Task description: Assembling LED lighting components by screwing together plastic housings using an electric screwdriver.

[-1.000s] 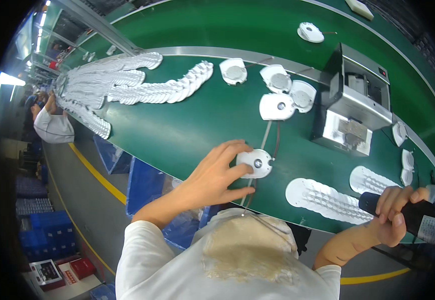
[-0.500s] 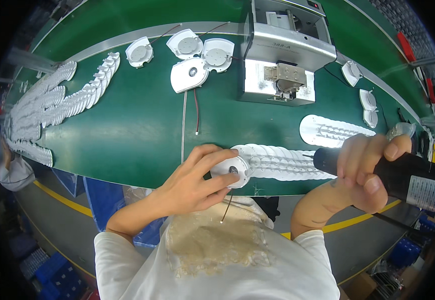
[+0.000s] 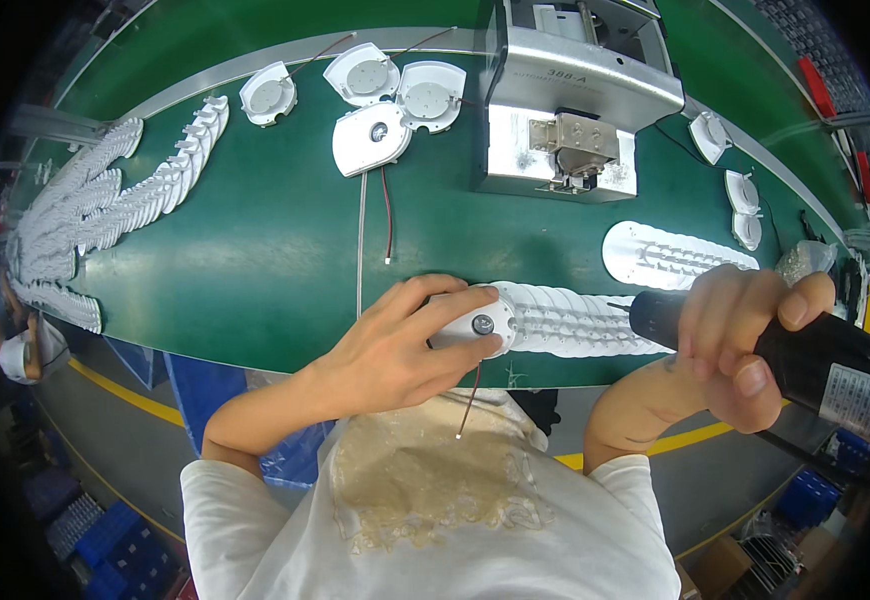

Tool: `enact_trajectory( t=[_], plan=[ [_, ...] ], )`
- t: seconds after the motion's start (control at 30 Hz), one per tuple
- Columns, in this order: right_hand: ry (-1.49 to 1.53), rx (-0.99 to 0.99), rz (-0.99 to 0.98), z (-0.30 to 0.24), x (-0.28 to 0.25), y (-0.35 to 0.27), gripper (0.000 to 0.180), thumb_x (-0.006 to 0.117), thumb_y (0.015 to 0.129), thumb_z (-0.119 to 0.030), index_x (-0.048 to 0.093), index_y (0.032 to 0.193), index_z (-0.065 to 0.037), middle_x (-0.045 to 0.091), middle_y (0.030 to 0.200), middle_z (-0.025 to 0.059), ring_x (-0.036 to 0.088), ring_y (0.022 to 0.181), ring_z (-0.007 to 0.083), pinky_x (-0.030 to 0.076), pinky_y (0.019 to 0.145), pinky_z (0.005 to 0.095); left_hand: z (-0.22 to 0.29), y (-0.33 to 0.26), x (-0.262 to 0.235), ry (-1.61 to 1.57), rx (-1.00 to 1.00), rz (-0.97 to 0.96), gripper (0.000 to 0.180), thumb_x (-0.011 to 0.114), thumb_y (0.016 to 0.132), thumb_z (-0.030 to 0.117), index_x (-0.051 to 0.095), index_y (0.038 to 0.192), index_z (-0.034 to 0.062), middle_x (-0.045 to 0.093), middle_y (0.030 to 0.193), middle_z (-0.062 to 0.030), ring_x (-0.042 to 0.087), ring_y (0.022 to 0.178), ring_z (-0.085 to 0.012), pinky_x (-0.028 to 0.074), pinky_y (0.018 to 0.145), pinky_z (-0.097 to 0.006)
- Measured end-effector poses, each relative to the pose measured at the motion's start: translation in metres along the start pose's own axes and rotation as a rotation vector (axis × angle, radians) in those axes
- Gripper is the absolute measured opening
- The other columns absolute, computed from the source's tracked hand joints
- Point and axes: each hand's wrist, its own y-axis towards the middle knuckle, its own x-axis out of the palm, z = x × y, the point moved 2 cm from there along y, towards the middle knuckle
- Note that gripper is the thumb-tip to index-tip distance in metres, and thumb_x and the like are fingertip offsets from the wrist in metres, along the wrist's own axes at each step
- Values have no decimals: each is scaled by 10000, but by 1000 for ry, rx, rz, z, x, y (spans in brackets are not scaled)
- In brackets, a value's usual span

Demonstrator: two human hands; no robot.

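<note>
My left hand grips a small white round housing with a metal hub, pressed on the near edge of the green belt; a thin wire hangs from it over the edge. My right hand is wrapped around a black electric screwdriver, its nose pointing left toward the housing, a short gap away. Between them lies a row of overlapping white flat parts.
A grey metal press machine stands at the back centre. Several white round housings with wires lie to its left. Long fanned rows of white parts fill the left side; more white parts lie right.
The view has swung left to right across the belt. My left hand pulled the white housing to the near edge, and my right hand brought the screwdriver up and closer to it.
</note>
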Motion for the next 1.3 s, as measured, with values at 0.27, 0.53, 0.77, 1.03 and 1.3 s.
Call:
enact_trajectory(
  t=[0.27,0.53,0.77,1.03,1.3],
  plan=[
    [-33,30,-13,-1,3,4,439,588,784,18,366,1139,-115,510,730,44,532,559,153,475,562,330,-5,2,-1,-33,35,-27,348,732,617,73,689,960,114,540,1206,-102,524,1029,-292,479,771,-358],
    [-65,-8,5,1,6,8,446,589,764,10,372,1135,-110,502,698,35,520,524,147,464,525,312,-8,4,3,-132,7,-30,302,725,623,51,701,919,107,548,1201,-122,558,1073,-307,492,808,-372],
    [-38,-36,33,7,9,12,447,591,755,9,377,1133,-96,497,679,42,507,509,149,454,509,316,-15,6,4,-74,88,16,206,720,678,120,686,881,103,554,1162,-113,577,1040,-288,499,803,-365],
    [44,-210,319,25,24,35,504,557,812,-46,348,1270,-48,474,655,46,439,445,135,410,448,302,-17,4,4,-62,150,-8,122,694,723,139,659,833,102,557,1132,-103,577,990,-270,494,796,-351],
    [-101,-207,452,37,21,91,391,517,794,-81,475,1181,-44,427,668,41,415,481,130,393,510,318,-17,4,3,-145,133,-6,215,700,679,81,648,887,84,540,1162,-127,564,1063,-299,503,838,-377]
  ],
)
